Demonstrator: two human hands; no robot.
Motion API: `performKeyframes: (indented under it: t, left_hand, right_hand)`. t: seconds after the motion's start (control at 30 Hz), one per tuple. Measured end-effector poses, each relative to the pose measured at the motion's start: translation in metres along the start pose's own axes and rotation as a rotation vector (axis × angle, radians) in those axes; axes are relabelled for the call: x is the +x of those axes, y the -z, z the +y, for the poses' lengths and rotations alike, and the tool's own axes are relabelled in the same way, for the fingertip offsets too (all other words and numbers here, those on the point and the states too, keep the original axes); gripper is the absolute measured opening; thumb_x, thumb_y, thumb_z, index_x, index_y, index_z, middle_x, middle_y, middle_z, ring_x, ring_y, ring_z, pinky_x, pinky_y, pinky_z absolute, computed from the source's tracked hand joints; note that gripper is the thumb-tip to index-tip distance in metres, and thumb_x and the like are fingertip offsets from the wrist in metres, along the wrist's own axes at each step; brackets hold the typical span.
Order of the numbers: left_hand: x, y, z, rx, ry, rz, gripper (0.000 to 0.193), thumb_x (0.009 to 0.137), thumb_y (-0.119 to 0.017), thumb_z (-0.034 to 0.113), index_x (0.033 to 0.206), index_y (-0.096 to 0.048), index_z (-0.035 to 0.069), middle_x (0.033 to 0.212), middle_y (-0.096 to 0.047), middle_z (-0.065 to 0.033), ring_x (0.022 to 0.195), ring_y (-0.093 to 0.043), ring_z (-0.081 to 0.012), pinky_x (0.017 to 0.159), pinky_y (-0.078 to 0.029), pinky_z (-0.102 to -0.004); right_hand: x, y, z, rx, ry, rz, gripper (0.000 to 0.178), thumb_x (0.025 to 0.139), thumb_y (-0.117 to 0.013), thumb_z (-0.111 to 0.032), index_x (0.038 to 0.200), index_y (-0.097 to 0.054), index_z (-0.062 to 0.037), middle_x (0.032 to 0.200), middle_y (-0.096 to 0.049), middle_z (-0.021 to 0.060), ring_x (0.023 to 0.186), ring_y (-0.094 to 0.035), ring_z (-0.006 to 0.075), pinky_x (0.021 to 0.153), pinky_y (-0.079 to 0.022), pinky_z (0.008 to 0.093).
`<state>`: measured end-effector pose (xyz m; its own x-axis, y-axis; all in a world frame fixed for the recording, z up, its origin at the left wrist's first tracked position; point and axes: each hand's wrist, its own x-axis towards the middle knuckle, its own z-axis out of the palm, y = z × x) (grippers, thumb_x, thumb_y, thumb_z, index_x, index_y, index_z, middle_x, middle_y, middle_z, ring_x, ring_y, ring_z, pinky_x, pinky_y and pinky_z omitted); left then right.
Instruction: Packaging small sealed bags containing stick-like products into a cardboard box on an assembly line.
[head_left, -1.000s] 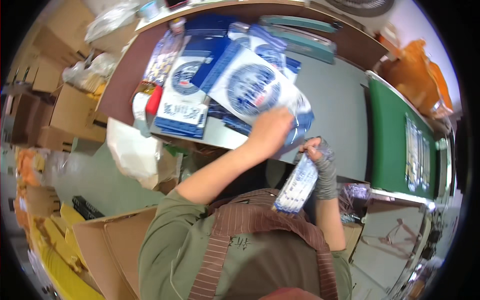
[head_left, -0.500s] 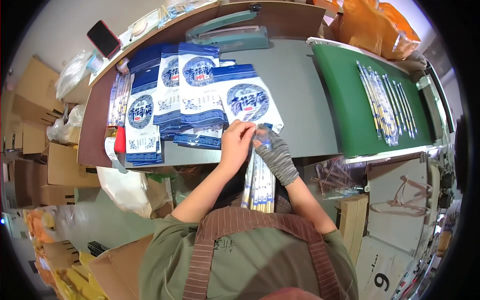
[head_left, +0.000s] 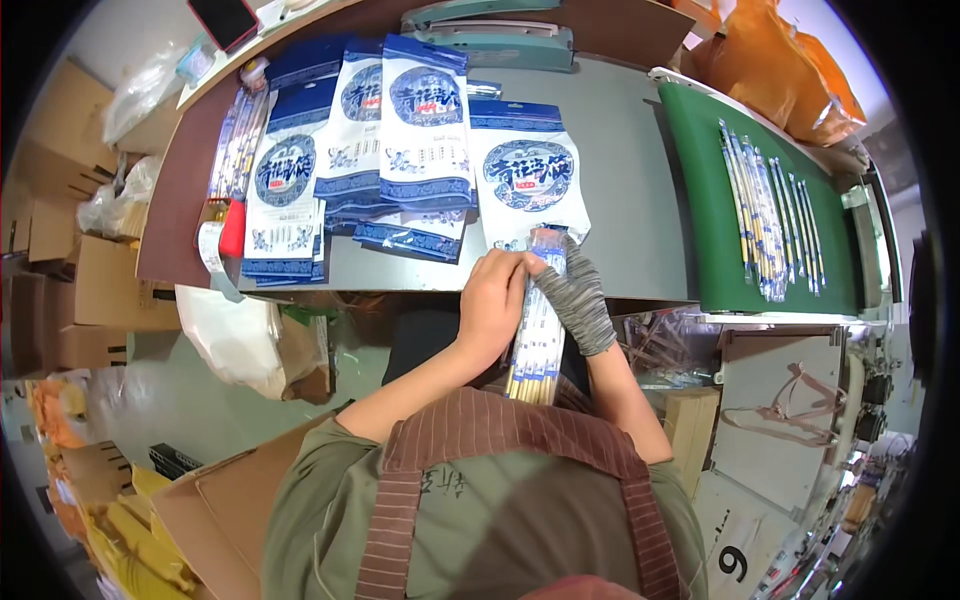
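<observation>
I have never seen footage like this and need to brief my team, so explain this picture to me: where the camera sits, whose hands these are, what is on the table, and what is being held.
There is no machine here. A person wears a wide fisheye camera on the head, looking down, so straight edges bend near the rim. The forearms coming up from the bottom are the person's own. The left hand is bare; the right hand wears a grey knitted glove. Together they hold a bundle of chopsticks, patterned blue and white with pale wooden ends, at the near edge of the grey table. On the table lie overlapping blue-and-white flat pouches, one just beyond the hands. To the right, a green mat carries more chopsticks in a row. Cardboard boxes stand on the left.
</observation>
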<state>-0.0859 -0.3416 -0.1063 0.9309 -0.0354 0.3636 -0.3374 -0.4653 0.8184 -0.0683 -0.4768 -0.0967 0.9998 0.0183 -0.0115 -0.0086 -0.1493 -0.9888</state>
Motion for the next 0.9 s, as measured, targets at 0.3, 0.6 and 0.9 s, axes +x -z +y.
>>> performKeyframes:
  t: [0.3, 0.6, 0.9]
  left_hand:
    - [-0.033, 0.016, 0.016, -0.106, 0.081, 0.074, 0.035, 0.086, -0.065, 0.015, 0.112, -0.046, 0.001, 0.089, -0.056, -0.0148, 0.079, -0.058, -0.0271, 0.073, -0.047, -0.0373]
    - [-0.034, 0.008, 0.038, -0.599, 0.306, -0.741, 0.063, 0.098, -0.044, 0.041, 0.144, -0.021, 0.004, 0.112, -0.060, -0.0256, 0.104, -0.060, -0.0389, 0.090, -0.045, -0.0400]
    - [0.029, 0.015, 0.003, 0.288, -0.424, -0.268, 0.026, 0.081, -0.067, 0.018, 0.101, -0.061, 0.002, 0.095, -0.056, -0.0142, 0.089, -0.057, -0.0307, 0.078, -0.048, -0.0393]
  right_hand:
    - [0.001, 0.017, 0.024, 0.127, -0.023, 0.055, 0.023, 0.080, -0.070, -0.011, 0.099, -0.060, -0.0026, 0.084, -0.064, 0.0040, 0.075, -0.057, 0.0111, 0.067, -0.047, 0.0266]
    - [-0.027, 0.019, -0.031, 0.639, -0.060, 0.193, 0.023, 0.082, -0.065, -0.011, 0.101, -0.055, -0.0050, 0.098, -0.062, 0.0124, 0.075, -0.060, 0.0193, 0.068, -0.053, 0.0310]
    - [-0.047, 0.053, -0.004, 0.687, -0.162, 0.038, 0.021, 0.078, -0.067, -0.011, 0.095, -0.054, -0.0062, 0.091, -0.059, 0.0102, 0.073, -0.061, 0.0204, 0.065, -0.054, 0.0313]
